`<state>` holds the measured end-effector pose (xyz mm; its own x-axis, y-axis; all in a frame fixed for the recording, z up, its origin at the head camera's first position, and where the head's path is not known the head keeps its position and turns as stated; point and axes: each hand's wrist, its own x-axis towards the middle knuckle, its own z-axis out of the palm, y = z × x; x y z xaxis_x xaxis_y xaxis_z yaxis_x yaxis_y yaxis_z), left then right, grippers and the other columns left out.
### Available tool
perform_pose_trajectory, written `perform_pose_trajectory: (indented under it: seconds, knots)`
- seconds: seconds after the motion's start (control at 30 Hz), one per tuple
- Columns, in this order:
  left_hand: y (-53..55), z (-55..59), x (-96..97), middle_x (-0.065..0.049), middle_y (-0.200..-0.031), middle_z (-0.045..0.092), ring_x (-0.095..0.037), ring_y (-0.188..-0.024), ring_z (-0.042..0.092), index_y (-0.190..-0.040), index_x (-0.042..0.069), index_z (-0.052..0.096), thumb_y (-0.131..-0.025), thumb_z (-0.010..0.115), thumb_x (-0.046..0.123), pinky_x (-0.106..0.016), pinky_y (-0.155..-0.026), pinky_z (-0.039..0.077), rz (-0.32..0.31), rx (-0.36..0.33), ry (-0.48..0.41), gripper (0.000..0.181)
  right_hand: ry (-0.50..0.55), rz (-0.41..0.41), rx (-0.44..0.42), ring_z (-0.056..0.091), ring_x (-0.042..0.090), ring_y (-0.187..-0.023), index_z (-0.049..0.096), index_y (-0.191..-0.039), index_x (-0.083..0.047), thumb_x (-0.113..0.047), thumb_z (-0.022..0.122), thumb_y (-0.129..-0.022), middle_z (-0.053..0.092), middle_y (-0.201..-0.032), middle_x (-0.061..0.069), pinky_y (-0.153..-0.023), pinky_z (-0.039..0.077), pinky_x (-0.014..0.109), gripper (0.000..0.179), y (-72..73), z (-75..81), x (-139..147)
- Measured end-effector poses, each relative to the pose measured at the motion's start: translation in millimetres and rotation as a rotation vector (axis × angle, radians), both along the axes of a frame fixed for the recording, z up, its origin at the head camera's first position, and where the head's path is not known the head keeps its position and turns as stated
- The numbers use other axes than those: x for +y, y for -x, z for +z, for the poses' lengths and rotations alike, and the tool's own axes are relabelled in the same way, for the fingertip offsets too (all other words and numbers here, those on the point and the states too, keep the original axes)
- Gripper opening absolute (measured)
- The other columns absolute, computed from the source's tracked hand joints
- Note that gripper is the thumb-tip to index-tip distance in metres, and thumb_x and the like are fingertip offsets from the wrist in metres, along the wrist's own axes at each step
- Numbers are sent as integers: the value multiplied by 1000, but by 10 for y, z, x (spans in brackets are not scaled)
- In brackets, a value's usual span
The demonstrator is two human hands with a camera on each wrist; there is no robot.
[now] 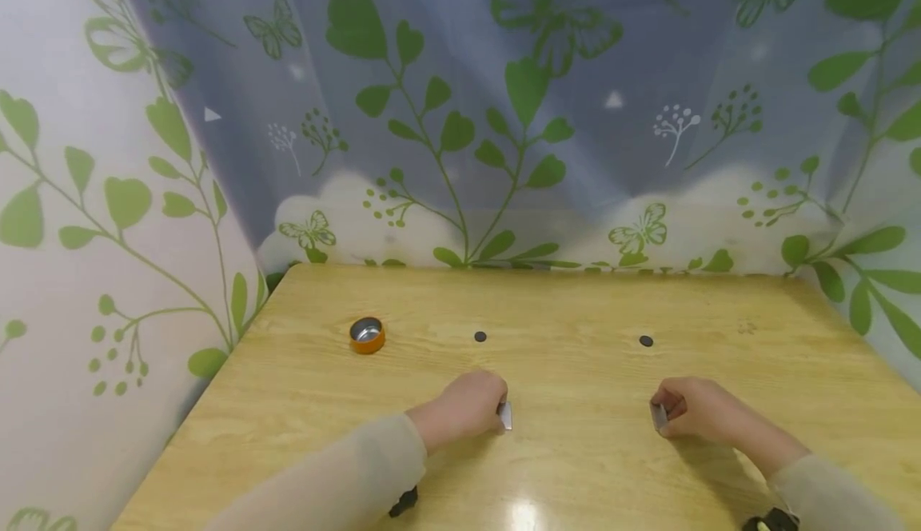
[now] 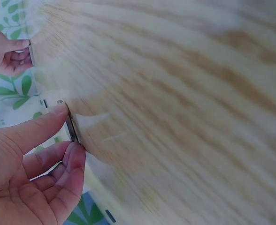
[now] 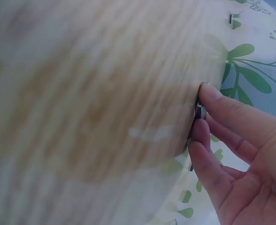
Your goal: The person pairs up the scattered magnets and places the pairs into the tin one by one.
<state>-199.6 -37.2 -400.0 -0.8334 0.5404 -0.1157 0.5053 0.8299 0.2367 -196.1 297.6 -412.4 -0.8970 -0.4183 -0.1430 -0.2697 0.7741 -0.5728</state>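
Near the middle of the wooden table, my left hand (image 1: 468,405) pinches a small, thin, silvery flat piece (image 1: 507,417) by its edges. The left wrist view has this piece (image 2: 72,125) between thumb and fingertips, close to the tabletop. Further right, my right hand (image 1: 696,409) pinches a similar silvery flat piece (image 1: 658,417). Seen in the right wrist view, that piece (image 3: 201,111) sits between thumb and fingers, mostly covered by them. A small dark disc (image 1: 480,337) lies beyond the left hand, and another dark disc (image 1: 646,341) beyond the right.
An orange bowl (image 1: 368,345) with a metal inside stands at the back left of the table (image 1: 576,475). Behind the far edge hangs a leaf-and-butterfly curtain (image 1: 460,195), which continues along both sides.
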Motion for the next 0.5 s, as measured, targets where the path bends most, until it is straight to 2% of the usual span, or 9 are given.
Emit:
perform_pose_trajectory:
  seconds: [0.1,0.4,0.5]
  knots:
    - [35,-22,17,6,-64,49,-8,-57,43,-69,10,58,-73,80,16,-20,-54,39,9,-3,-10,23,-6,2,6,61,20,-77,63,-93,-2,-9,80,-71,62,-85,2,-67,51,34,29,8,9,-16]
    - [38,-29,57,6,-67,51,-9,-61,44,-74,10,62,-72,81,19,-20,-58,40,45,-40,-35,22,-36,-13,-7,56,14,-74,64,-91,-7,-14,81,-70,61,-80,-2,-65,47,34,28,21,-6,-96]
    - [41,-29,82,6,-68,51,-9,-62,44,-74,10,61,-72,81,19,-20,-59,40,39,-38,-38,22,-38,-24,-16,55,14,-73,64,-91,-6,-14,81,-70,60,-79,-2,-65,46,34,28,10,2,-106]
